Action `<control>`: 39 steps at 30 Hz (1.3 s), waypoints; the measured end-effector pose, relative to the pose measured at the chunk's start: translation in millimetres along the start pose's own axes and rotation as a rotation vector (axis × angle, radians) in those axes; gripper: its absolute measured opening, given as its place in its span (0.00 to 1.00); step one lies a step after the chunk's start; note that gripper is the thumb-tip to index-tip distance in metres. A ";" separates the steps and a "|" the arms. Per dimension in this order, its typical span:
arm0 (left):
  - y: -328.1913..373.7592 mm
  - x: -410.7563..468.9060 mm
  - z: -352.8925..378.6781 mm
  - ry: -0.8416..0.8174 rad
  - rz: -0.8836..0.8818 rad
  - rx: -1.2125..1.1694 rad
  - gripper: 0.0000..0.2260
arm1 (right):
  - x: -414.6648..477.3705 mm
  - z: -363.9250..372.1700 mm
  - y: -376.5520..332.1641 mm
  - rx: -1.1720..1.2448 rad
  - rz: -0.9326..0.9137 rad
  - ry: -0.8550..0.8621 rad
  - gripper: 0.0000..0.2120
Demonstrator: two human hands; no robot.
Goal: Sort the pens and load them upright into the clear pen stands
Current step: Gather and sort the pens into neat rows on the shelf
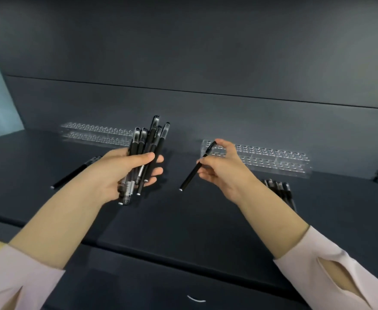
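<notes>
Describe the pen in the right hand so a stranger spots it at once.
On the dark table, find the clear pen stand on the right. In front of its left end the right hand pinches a black pen, slanting down to the left. It is alone, unlike the bundle in the left hand and the loose pens by the wrist.

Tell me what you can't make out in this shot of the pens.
Head view only.
- Bundle of pens: count unclear; they overlap, left hand covers them.
- Loose pens: partly behind the right forearm.
- Left stand: right end hidden by the bundle.
- Pen markings: too blurred.
</notes>
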State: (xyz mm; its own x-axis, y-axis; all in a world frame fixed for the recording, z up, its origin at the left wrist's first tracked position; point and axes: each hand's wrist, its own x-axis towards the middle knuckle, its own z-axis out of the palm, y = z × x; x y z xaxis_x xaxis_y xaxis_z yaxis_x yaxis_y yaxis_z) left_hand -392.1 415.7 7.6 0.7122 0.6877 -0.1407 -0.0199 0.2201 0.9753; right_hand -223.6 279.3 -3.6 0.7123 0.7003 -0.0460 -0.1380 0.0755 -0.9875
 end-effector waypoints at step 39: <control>13.6 99.4 -118.5 -0.355 -0.093 0.080 0.06 | 65.6 165.9 29.5 0.013 -0.006 -0.008 0.01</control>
State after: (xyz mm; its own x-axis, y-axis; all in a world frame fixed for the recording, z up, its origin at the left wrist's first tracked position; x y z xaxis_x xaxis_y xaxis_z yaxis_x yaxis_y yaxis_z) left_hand -404.7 569.0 -13.3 0.9078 0.3811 -0.1750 0.1012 0.2059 0.9733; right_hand -295.2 445.2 -10.8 0.7075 0.7056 -0.0384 -0.1427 0.0894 -0.9857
